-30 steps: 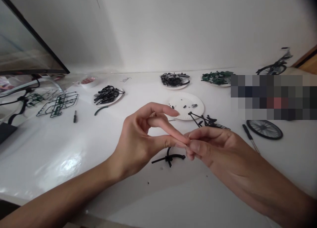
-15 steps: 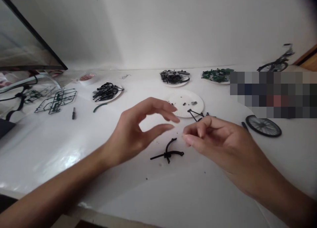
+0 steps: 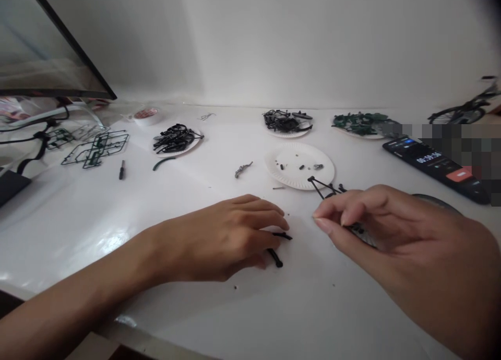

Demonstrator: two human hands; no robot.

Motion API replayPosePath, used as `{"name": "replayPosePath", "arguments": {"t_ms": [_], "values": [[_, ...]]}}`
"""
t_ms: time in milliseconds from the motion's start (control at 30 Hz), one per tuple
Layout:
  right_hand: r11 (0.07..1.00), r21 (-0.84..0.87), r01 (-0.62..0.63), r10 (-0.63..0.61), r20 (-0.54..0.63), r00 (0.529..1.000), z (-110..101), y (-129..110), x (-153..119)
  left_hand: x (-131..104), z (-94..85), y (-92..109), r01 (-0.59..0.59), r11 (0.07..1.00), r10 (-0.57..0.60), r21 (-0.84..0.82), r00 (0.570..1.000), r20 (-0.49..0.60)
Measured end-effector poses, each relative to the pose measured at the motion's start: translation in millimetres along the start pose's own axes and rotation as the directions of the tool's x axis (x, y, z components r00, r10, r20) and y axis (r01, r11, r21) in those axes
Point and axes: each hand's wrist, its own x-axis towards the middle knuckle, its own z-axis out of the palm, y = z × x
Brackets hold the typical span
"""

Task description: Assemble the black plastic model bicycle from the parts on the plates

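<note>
My left hand [image 3: 238,235] reaches down to the table, its fingers curled over a black forked plastic part [image 3: 276,258]. Two curved prongs stick out past the fingertips; the rest is hidden under the hand. My right hand [image 3: 376,229] is raised to the right, thumb and index fingertip pinched together. Whatever is between them is too small to make out. Behind the right hand lies a black model bicycle frame [image 3: 312,180], partly covered. A spoked wheel [image 3: 436,199] shows only its upper rim beyond the knuckles.
A paper plate [image 3: 274,167] holds several tiny parts. Grey small part [image 3: 243,169] lies beside it. Farther back are piles of black parts [image 3: 176,139] and green parts [image 3: 360,123]. A screwdriver [image 3: 122,170], green sprues [image 3: 96,148], a phone [image 3: 434,164] and a model bicycle [image 3: 465,109] flank them.
My left hand has come down from the air onto the black forked part, which has turned. My right hand stays pinched. The view has shifted slightly left, and the grey part now shows.
</note>
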Motion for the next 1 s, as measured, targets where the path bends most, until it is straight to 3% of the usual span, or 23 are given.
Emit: {"name": "replayPosePath", "arguments": {"t_ms": [233,400,567,700,867,1000], "values": [[0.998,0.001,0.068,-0.067,0.077,0.995,-5,3,2,-12,-12.7,1,0.098,0.991,-0.096,-0.096,0.995,0.024],[1.000,0.011,0.005,-0.005,0.015,1.000,-5,-5,2,-9,-9.0,-2,0.081,0.987,-0.089,0.136,0.995,0.053],[0.998,0.058,-0.031,0.028,0.060,0.998,-9,-4,6,-2,-2.5,-5,-0.067,0.948,0.054,0.310,0.997,0.049],[0.998,0.058,-0.039,0.032,0.124,0.992,-12,3,7,2,-2.6,-6,-0.065,0.937,0.052,0.342,0.998,0.047],[0.999,0.029,-0.029,0.023,0.193,0.981,-13,11,7,10,-6.7,-14,-0.043,0.945,0.041,0.323,0.999,0.015],[1.000,0.020,-0.004,0.000,0.193,0.981,-13,9,7,15,-6.8,-18,-0.003,0.971,0.035,0.238,0.991,-0.128]]}}
